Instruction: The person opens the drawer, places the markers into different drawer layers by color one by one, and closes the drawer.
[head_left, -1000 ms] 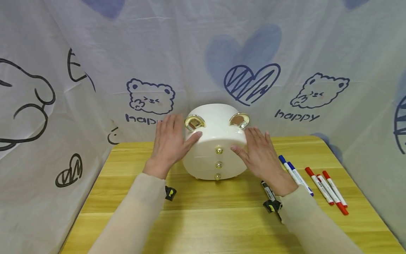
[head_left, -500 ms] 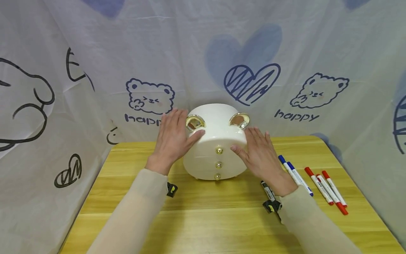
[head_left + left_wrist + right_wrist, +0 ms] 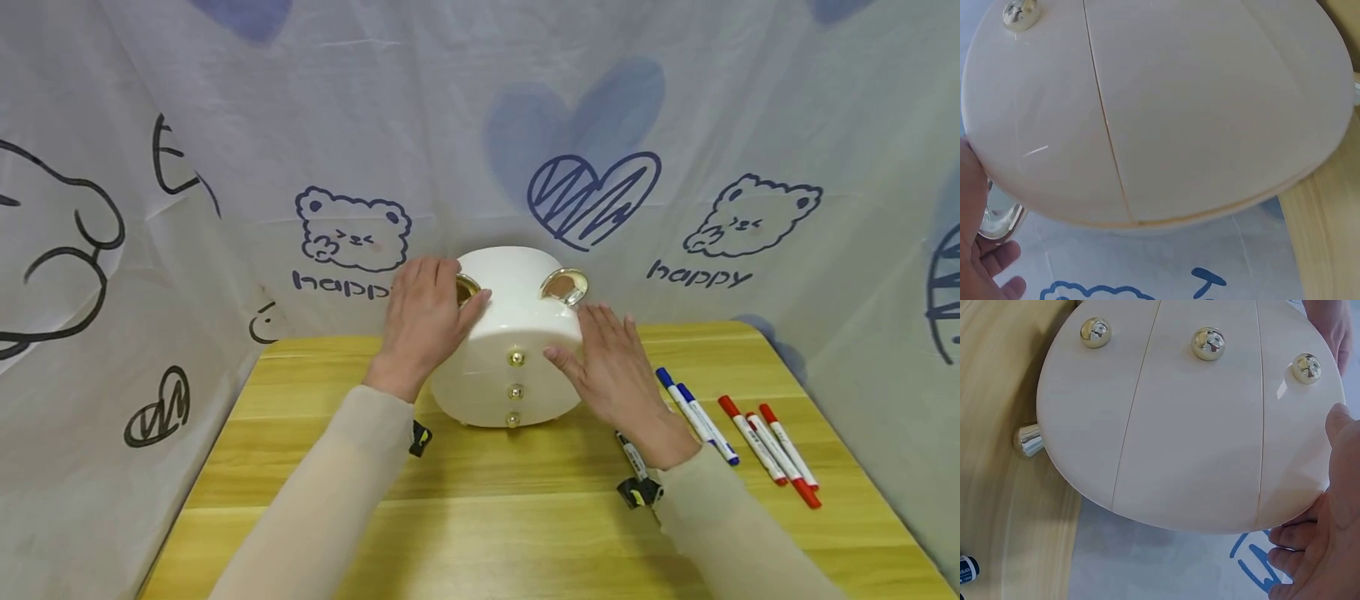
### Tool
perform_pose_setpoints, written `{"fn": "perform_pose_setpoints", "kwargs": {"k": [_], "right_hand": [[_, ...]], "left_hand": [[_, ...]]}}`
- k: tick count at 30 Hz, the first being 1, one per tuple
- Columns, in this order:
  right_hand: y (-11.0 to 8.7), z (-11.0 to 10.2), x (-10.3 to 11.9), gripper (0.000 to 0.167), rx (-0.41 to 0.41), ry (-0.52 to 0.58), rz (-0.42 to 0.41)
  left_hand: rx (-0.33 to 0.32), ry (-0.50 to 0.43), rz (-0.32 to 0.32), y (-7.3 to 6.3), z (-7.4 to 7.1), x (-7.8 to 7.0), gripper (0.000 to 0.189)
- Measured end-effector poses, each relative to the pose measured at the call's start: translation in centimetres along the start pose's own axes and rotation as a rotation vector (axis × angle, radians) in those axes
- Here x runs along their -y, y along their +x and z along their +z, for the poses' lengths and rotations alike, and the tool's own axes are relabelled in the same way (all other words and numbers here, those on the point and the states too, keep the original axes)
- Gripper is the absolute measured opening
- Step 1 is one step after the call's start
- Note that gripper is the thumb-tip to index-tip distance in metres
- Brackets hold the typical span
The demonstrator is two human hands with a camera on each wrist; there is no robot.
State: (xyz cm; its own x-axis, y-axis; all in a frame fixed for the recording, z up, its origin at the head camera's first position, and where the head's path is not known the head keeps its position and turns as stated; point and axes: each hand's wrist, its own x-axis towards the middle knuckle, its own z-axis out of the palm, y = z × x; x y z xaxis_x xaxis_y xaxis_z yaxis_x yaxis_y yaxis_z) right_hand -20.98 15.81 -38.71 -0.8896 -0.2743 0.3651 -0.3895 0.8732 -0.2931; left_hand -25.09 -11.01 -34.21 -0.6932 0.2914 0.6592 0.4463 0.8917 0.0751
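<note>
- On my head view the white box [image 3: 512,329] stands upright on the wooden counter [image 3: 525,525], towards its back edge, between the person's left hand [image 3: 423,321] and right hand [image 3: 618,371]
- I see the left hand loosely open, fingers extended along the box's left side and thumb reaching over onto the top; on the left wrist view the thumb meets the box's edge, and I make out no closed grip
- The right hand I also find open, fingers lying along the box's right side, its thumb pointing in at the front; the right wrist camera gives me that thumb touching the rim of the front
- How hard either hand presses, I cannot tell from here
- Three gold knobs [image 3: 515,392] run in a column down the front, and my right wrist view shows two thin seams dividing that front into three sections, one knob on each
- A round gold right ear [image 3: 565,286] juts from the top; the left hand partly hides the matching left ear [image 3: 467,289] from me
- Beyond the right hand I have two blue-capped markers [image 3: 708,425] side by side, then three red-capped markers [image 3: 752,440] farther right
- A dark-capped marker [image 3: 632,455] lies just beside the right wrist, partly covered
- Behind everything I get a pale cloth [image 3: 450,108] with bear and heart drawings
</note>
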Motion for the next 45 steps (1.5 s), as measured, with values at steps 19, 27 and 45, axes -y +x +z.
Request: {"fn": "perform_pose_setpoints", "kwargs": {"k": [19, 27, 45], "right_hand": [[-0.6, 0.3, 0.0, 0.084, -0.016, 0.029, 0.01], [-1.1, 0.8, 0.1, 0.081, -0.088, 0.06, 0.003], [-3.5, 1.5, 4.0, 0.039, -0.391, 0.653, 0.373]], "left_hand": [[0.079, 0.024, 0.007, 1.0, 0.3, -0.1, 0.045], [0.117, 0.001, -0.02, 0.9, 0.7, -0.2, 0.041], [0.132, -0.008, -0.027, 1.3, 0.6, -0.4, 0.042]]}}
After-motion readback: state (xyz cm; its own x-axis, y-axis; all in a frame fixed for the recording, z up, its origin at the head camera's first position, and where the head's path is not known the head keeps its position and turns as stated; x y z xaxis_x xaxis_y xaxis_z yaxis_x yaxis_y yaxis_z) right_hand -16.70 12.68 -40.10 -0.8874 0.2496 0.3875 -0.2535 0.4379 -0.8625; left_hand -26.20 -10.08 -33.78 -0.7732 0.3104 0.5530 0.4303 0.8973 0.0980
